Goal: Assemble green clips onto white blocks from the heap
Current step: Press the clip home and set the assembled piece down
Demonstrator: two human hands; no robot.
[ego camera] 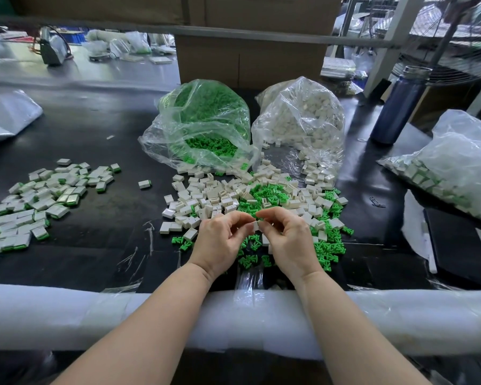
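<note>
A mixed heap of white blocks (214,198) and green clips (267,194) lies in the middle of the black table. Just above its near edge my left hand (220,240) and my right hand (286,240) meet, fingertips together. Between them they pinch one small white block (255,225); a bit of green shows at its top, mostly hidden by the fingers. More green clips (329,250) are scattered under and to the right of my right hand. A pile of assembled blocks with green edges (36,201) lies at the left.
Two open clear bags stand behind the heap, one of green clips (206,118) and one of white blocks (303,115). A dark blue bottle (397,107) stands at the right, with a bag of assembled pieces (450,168) nearer. A white padded rail (67,315) runs along the table's near edge.
</note>
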